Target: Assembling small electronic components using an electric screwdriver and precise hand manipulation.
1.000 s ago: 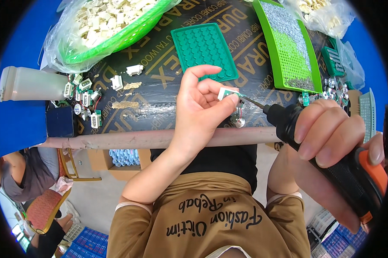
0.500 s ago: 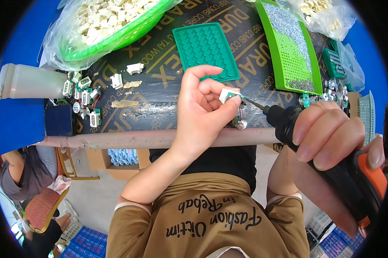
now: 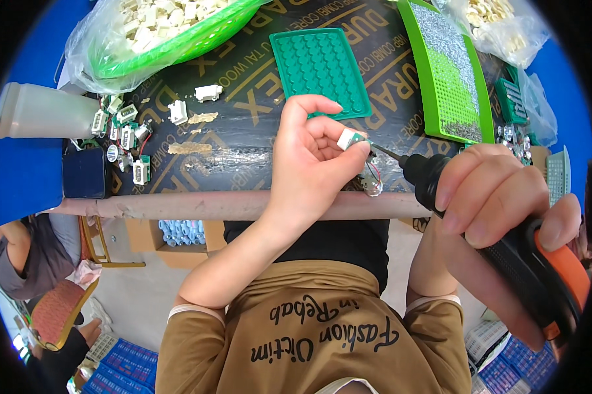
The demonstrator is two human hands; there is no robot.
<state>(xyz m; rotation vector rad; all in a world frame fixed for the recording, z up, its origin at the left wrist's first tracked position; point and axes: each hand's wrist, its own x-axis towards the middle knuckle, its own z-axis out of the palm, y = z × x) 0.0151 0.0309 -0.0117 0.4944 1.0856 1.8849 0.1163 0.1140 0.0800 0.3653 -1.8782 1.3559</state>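
Note:
Between the thumb and fingers of my left hand (image 3: 302, 174) is a small white plastic housing (image 3: 346, 138) with a green circuit board on it. Thin wires run down from it to a round silvery part (image 3: 373, 188) hanging below the thumb. My right hand (image 3: 496, 194) is wrapped round a black and orange electric screwdriver (image 3: 419, 176). Its thin bit points left and reaches the board beside my left thumb. Whether the tip sits in a screw is too small to tell. Just beyond my left hand lies a green moulded tray (image 3: 322, 69) with rows of round hollows.
A bright green perforated tray (image 3: 450, 85) of small metal screws stands right. Far left is a green basket (image 3: 197, 49) of white housings. Wired assemblies (image 3: 126, 134) lie near a translucent cup (image 3: 43, 113); two loose white housings (image 3: 178, 112) are nearby. Another person (image 3: 30, 253) sits lower left.
The whole view has shifted slightly. My hands keep nearly the same pose, with the screwdriver bit still at the board; the right hand and screwdriver sit slightly further left in view.

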